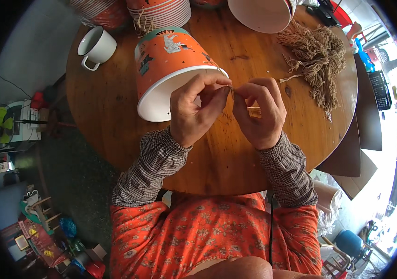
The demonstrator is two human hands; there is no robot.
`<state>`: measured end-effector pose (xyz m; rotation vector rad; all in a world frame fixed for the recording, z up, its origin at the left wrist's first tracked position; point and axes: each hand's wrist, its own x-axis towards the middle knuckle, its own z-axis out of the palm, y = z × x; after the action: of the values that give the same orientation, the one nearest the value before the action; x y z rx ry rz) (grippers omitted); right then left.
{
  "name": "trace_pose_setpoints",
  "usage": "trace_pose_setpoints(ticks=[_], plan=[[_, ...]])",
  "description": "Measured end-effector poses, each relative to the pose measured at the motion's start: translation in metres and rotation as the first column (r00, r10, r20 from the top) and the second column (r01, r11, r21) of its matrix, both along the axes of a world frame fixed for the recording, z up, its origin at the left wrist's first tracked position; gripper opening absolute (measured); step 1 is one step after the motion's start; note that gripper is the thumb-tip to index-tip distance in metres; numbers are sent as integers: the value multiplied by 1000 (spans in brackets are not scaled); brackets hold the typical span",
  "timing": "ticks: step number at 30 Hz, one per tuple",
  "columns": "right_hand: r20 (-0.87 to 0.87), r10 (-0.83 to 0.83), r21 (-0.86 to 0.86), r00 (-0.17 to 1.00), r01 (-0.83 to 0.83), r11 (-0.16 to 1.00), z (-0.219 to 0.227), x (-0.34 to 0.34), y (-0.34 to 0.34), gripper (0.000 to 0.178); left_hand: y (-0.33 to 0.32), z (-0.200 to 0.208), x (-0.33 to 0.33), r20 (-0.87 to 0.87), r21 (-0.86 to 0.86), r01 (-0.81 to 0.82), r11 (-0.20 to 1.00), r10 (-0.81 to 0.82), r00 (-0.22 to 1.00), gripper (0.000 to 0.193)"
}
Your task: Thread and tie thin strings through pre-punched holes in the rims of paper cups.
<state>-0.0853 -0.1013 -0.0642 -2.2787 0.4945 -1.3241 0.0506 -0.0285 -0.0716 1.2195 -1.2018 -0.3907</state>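
Note:
An orange paper bucket (173, 56) with printed figures and a white rim lies on its side on the round wooden table, its mouth toward me. In front of that mouth, my left hand (196, 109) pinches a thin tan twine (219, 66) between thumb and fingers. Fingertip to fingertip with it, my right hand (262, 114) pinches too, apparently on the same twine. A strand runs from the fingers up to the bucket's rim. The fingers cover most of what lies between them. One small hole shows inside the bucket near its lower rim.
A loose heap of tan twine pieces (317, 63) lies at the right of the table (208, 172). Stacked orange buckets (161, 14) stand at the back, with a white bucket (261, 16) beyond. A white enamel mug (97, 46) is at the left; cardboard (345, 149) lies beyond the right edge.

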Motion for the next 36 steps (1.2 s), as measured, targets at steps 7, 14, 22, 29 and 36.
trace_pose_setpoints(ticks=[7, 14, 22, 29, 36], plan=[[29, -42, -56, 999, 44, 997, -3, 0, -2, 25, 4, -3, 2, -132, 81, 105, 991, -94, 987, 12], [17, -16, -75, 1000, 17, 997, -4, 1, -3, 24, 7, 6, 2, -276, 163, 167, 972, -118, 954, 15], [78, 25, 129, 997, -35, 991, -6, 1, -4, 21, 7, 7, 5, -429, 106, 336, 936, -262, 865, 8], [44, 55, 23, 997, -57, 998, -1, -2, -2, 21, 7, 8, 4, -350, 14, 307, 952, -283, 893, 7], [130, 84, 124, 988, -100, 987, -5, -1, -3, 20, 8, 10, 6, -323, 25, 351, 936, -325, 889, 9]])
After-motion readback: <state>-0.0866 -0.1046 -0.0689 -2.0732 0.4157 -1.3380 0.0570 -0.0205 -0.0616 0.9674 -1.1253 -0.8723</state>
